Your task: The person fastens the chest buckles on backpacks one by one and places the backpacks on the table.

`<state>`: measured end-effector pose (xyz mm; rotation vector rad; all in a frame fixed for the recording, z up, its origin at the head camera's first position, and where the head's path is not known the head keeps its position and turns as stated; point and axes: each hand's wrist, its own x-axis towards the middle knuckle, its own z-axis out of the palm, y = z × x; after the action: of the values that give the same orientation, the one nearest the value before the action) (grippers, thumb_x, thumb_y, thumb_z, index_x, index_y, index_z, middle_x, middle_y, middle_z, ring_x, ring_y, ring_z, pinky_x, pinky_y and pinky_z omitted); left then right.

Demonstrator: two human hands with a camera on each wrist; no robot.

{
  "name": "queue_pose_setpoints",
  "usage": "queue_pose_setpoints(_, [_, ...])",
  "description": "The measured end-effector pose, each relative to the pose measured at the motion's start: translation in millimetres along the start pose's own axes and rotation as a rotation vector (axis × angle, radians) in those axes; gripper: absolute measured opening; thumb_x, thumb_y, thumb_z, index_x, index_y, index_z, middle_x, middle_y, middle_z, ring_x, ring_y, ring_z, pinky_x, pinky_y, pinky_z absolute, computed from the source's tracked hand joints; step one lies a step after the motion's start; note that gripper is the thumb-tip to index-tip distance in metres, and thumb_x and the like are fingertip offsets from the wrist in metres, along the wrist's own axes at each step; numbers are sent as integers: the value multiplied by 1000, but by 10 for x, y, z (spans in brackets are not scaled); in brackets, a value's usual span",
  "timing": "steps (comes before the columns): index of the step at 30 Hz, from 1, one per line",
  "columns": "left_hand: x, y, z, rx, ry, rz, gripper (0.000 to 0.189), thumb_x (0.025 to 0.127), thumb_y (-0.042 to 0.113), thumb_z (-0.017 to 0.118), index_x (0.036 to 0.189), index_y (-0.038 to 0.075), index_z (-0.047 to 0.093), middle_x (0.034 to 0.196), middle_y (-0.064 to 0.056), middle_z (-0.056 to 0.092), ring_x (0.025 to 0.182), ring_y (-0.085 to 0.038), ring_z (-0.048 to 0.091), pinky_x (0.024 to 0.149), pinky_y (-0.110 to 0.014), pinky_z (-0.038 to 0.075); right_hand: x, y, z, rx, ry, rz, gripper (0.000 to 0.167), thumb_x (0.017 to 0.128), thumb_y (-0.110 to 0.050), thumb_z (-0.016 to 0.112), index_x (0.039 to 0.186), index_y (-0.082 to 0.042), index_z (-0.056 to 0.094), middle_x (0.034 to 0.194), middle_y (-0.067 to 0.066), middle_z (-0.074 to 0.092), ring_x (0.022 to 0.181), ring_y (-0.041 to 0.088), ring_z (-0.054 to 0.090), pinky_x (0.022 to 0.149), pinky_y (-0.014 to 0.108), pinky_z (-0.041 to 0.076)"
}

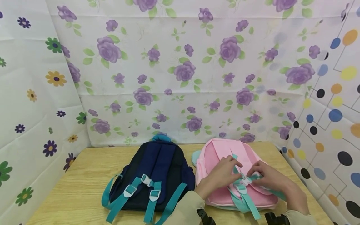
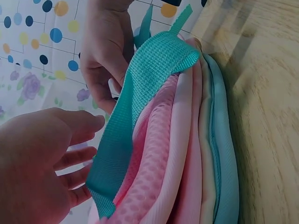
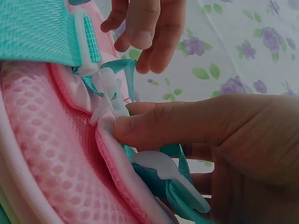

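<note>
A pink backpack with teal straps lies back-side up at the right of the table. My right hand pinches a white plastic buckle between thumb and forefinger, at the edge of a pink shoulder strap. A white strap adjuster on teal webbing hangs under that hand. My left hand hovers over the backpack's other side, fingers loosely bent and holding nothing. In the left wrist view, a teal strap stands between the left hand and the pink mesh padding.
A navy backpack with teal straps and white buckles lies left of the pink one, also back-side up. Both rest on a wooden table. Flower-printed cloth hangs behind, and a dotted cloth borders the right side.
</note>
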<state>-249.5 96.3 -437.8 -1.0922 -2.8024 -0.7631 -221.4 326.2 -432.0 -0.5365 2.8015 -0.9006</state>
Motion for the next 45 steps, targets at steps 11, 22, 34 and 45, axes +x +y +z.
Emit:
queue_pose_setpoints(11, [54, -36, 142, 64, -25, -112, 31, 93, 47, 65, 118, 29, 70, 112, 12, 60, 91, -5, 51, 78, -17, 44, -7, 18, 9, 39, -16, 22, 16, 83, -18, 78, 97, -19, 69, 109, 4, 53, 103, 23, 55, 79, 26, 49])
queue_pose_setpoints(22, [29, -88, 228, 86, 2, -141, 28, 91, 52, 66, 110, 33, 73, 106, 11, 56, 87, -6, 45, 72, -17, 39, 6, -8, -3, 39, -20, 15, 18, 84, -23, 78, 98, -19, 68, 109, 2, 53, 99, 19, 52, 76, 24, 46])
queue_pose_setpoints(34, [15, -90, 214, 40, 74, -147, 24, 86, 48, 71, 102, 31, 72, 97, 15, 56, 83, -3, 47, 71, -16, 39, -36, -33, -59, 0, 83, -3, 23, 83, -31, 79, 101, -23, 67, 106, -3, 62, 106, 27, 60, 84, 46, 51])
queue_pose_setpoints(45, [-159, -156, 16, -297, 162, -120, 22, 87, 35, 73, 104, 23, 71, 97, 13, 65, 86, 1, 58, 77, -13, 46, -51, -160, -122, -54, 144, 22, 22, 89, -41, 72, 104, -27, 67, 104, -11, 67, 101, 14, 62, 81, 29, 50])
